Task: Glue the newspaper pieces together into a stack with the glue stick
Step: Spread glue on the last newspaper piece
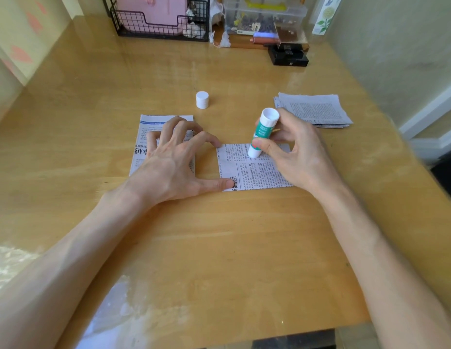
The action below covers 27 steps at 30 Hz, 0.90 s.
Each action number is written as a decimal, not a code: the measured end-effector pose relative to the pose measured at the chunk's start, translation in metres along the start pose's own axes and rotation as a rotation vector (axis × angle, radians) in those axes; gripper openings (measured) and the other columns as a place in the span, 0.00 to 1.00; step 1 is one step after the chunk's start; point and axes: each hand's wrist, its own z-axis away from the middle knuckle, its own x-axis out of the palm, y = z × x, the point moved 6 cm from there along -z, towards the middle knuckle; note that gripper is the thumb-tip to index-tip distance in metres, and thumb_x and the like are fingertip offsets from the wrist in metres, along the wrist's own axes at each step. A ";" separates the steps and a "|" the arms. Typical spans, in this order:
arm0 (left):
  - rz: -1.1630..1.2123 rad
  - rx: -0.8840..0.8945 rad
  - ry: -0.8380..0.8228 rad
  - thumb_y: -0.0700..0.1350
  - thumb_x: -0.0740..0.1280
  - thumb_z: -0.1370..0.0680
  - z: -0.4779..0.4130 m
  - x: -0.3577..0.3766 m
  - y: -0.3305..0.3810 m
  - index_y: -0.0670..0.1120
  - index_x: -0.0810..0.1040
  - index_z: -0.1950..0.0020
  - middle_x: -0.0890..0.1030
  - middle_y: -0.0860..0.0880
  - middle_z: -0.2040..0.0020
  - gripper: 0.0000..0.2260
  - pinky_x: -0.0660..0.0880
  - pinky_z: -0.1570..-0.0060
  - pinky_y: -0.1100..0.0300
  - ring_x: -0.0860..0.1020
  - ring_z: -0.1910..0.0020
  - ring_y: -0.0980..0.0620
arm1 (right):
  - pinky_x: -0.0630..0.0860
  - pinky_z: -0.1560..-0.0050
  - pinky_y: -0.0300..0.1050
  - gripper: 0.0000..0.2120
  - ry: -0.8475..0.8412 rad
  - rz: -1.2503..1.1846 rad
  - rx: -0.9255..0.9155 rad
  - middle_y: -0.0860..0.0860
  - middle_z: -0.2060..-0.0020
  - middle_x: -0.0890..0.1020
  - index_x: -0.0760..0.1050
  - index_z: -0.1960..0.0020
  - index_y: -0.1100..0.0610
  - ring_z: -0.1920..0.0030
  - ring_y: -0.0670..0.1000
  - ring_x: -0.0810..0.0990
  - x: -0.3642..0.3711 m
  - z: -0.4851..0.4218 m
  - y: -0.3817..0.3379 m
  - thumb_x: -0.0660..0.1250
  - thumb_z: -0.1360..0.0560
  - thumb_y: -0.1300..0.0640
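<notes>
Both bare forearms are extending forward, the left hand [166,162] is lying palm-down with fingers splayed and arched and thumb stretched toward the right, and the right hand [300,154] is pinching a near-upright glue stick [266,124] between thumb and fingers.

Bright daylight, seemingly from the left, glares on the table [219,248]; wide-angle edges bend and blur.

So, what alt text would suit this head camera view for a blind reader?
A person's right hand presses an uncapped glue stick onto a newspaper piece that the left hand pins to a wooden table. The white cap stands behind; more pieces lie piled at right.
</notes>
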 end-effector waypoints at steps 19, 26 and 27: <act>-0.005 0.001 -0.005 0.85 0.60 0.41 0.001 -0.001 0.001 0.68 0.70 0.35 0.65 0.58 0.31 0.39 0.50 0.34 0.55 0.53 0.22 0.52 | 0.77 0.55 0.31 0.10 0.036 0.019 0.014 0.44 0.53 0.85 0.78 0.46 0.57 0.52 0.40 0.85 -0.009 0.000 0.001 0.76 0.21 0.54; -0.005 -0.004 -0.010 0.85 0.60 0.41 0.001 -0.001 0.001 0.67 0.71 0.35 0.65 0.59 0.31 0.40 0.51 0.30 0.52 0.53 0.22 0.52 | 0.80 0.47 0.42 0.10 -0.075 -0.024 0.009 0.49 0.49 0.85 0.78 0.43 0.50 0.46 0.47 0.85 -0.009 0.001 0.007 0.71 0.19 0.63; -0.003 -0.004 -0.011 0.85 0.60 0.41 0.001 -0.001 0.001 0.68 0.71 0.35 0.65 0.59 0.31 0.39 0.51 0.30 0.52 0.53 0.22 0.52 | 0.80 0.48 0.41 0.10 -0.082 -0.021 0.003 0.49 0.49 0.85 0.77 0.43 0.50 0.45 0.47 0.85 -0.009 0.001 0.007 0.71 0.19 0.63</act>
